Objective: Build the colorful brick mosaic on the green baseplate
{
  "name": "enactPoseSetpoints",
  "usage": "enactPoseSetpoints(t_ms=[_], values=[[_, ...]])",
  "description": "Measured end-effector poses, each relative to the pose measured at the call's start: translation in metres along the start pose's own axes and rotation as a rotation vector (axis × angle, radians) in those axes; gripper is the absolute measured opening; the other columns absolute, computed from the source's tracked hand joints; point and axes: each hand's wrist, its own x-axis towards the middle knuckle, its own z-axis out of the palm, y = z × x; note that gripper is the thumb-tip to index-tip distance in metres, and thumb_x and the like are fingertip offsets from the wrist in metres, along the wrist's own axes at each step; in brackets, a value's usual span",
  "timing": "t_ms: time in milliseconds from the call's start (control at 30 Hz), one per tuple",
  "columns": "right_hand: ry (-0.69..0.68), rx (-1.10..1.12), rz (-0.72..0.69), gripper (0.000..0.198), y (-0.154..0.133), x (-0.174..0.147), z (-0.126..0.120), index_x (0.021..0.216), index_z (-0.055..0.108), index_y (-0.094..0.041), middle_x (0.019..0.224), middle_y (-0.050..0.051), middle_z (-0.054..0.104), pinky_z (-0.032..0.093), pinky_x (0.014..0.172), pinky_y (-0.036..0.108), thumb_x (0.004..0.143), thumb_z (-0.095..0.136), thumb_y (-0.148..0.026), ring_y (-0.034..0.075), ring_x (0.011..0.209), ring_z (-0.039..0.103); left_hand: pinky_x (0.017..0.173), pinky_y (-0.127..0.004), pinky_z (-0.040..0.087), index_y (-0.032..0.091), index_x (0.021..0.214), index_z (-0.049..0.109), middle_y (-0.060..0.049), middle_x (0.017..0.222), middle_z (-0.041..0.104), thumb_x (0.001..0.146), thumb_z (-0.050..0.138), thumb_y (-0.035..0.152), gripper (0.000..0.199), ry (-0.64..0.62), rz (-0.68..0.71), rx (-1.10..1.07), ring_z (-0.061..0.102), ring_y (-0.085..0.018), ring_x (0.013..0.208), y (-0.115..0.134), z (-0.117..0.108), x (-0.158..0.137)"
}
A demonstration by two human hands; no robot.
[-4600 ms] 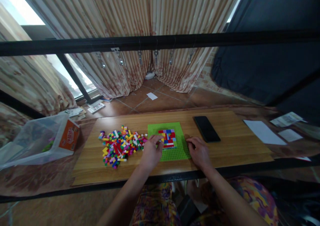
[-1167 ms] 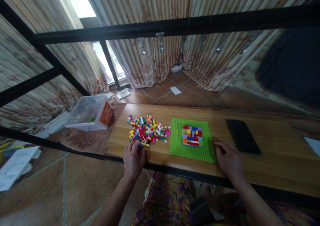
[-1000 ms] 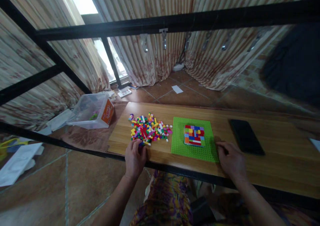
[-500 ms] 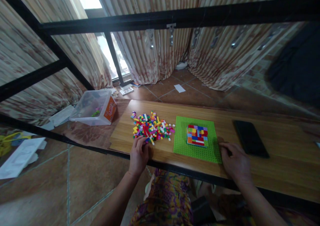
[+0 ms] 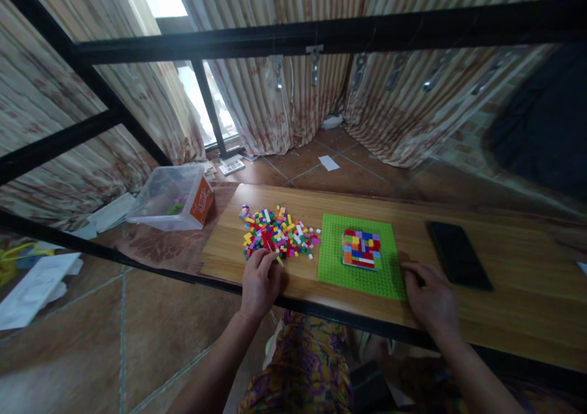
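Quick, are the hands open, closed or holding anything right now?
Left hand: partly curled at the brick pile; can't tell if it holds anything.
Right hand: partly curled beside the green baseplate; no held object visible.

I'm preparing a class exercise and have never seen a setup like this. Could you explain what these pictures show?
There is no machine here: a person works with two bare hands. Every picture comes from one camera worn on the person's head, looking forward and down.

On the wooden board lie a pile of small colourful bricks, a green baseplate bearing a patch of joined bricks, and a dark phone. A clear plastic box stands off to the left.

The left hand is at the pile's near edge; whether it holds a brick is too small to tell. The right hand rests by the baseplate's right edge, with no held object visible.
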Motion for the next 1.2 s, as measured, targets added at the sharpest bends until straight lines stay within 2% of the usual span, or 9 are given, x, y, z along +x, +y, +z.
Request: enactPoseSetpoints(t_ms=[167, 300, 467, 733, 833, 967, 1200], values=[[-0.006, 0.008, 0.001, 0.021, -0.001, 0.0, 0.0, 0.083, 0.068, -0.019, 0.086, 0.008, 0.069, 0.052, 0.078, 0.037, 0.087, 0.049, -0.029, 0.023, 0.082, 0.065, 0.089, -0.04, 0.05, 0.021, 0.1, 0.067, -0.009, 0.109, 0.06, 0.084, 0.059, 0.022, 0.018, -0.07, 0.057, 0.131, 0.058, -0.024, 0.099, 0.003, 0.007, 0.012], [-0.002, 0.022, 0.009, 0.021, -0.002, 0.0, 0.001, 0.084, 0.067, -0.019, 0.087, 0.008, 0.069, 0.052, 0.078, 0.036, 0.087, 0.049, -0.029, 0.022, 0.082, 0.064, 0.087, -0.043, 0.049, 0.021, 0.101, 0.067, -0.01, 0.108, 0.062, 0.08, 0.062, 0.023, 0.022, -0.103, 0.041, 0.201, 0.057, -0.026, 0.098, 0.007, 0.009, 0.016], [-0.011, 0.022, 0.012, 0.021, -0.001, 0.0, 0.001, 0.084, 0.067, -0.019, 0.087, 0.008, 0.068, 0.051, 0.078, 0.037, 0.087, 0.048, -0.028, 0.022, 0.083, 0.064, 0.086, -0.043, 0.048, 0.02, 0.099, 0.068, -0.01, 0.105, 0.064, 0.08, 0.061, 0.021, 0.02, -0.087, 0.023, 0.208, 0.058, -0.026, 0.095, 0.008, 0.013, 0.02], [-0.018, 0.054, 0.01, 0.019, -0.001, 0.001, 0.002, 0.084, 0.066, -0.021, 0.086, 0.007, 0.068, 0.051, 0.079, 0.038, 0.087, 0.048, -0.026, 0.023, 0.083, 0.064, 0.082, -0.041, 0.049, 0.021, 0.093, 0.069, -0.009, 0.098, 0.066, 0.084, 0.057, 0.024, 0.015, -0.034, 0.075, 0.138, 0.06, -0.025, 0.091, 0.0, 0.014, 0.027], [-0.019, 0.056, 0.027, 0.019, -0.005, 0.002, 0.001, 0.085, 0.066, -0.02, 0.088, 0.008, 0.068, 0.051, 0.079, 0.038, 0.088, 0.048, -0.025, 0.023, 0.085, 0.063, 0.08, -0.039, 0.05, 0.021, 0.095, 0.068, -0.008, 0.095, 0.068, 0.086, 0.056, 0.027, 0.017, -0.027, 0.052, 0.053, 0.062, -0.024, 0.089, 0.01, 0.011, 0.031], [-0.013, 0.066, 0.037, 0.019, -0.008, 0.003, 0.001, 0.083, 0.065, -0.02, 0.087, 0.008, 0.068, 0.051, 0.079, 0.038, 0.088, 0.047, -0.023, 0.023, 0.085, 0.063, 0.077, -0.032, 0.052, 0.02, 0.099, 0.066, -0.005, 0.091, 0.071, 0.089, 0.053, 0.028, 0.019, -0.112, -0.021, -0.205, 0.066, -0.019, 0.083, 0.037, 0.01, 0.037], [-0.02, 0.097, 0.066, 0.019, -0.009, 0.004, 0.001, 0.084, 0.066, -0.021, 0.086, 0.007, 0.068, 0.051, 0.078, 0.037, 0.087, 0.047, -0.021, 0.022, 0.083, 0.063, 0.07, -0.025, 0.051, 0.019, 0.087, 0.067, -0.002, 0.082, 0.07, 0.085, 0.058, 0.028, 0.013, -0.275, -0.176, -0.636, 0.065, -0.014, 0.075, 0.082, 0.028, 0.041]])
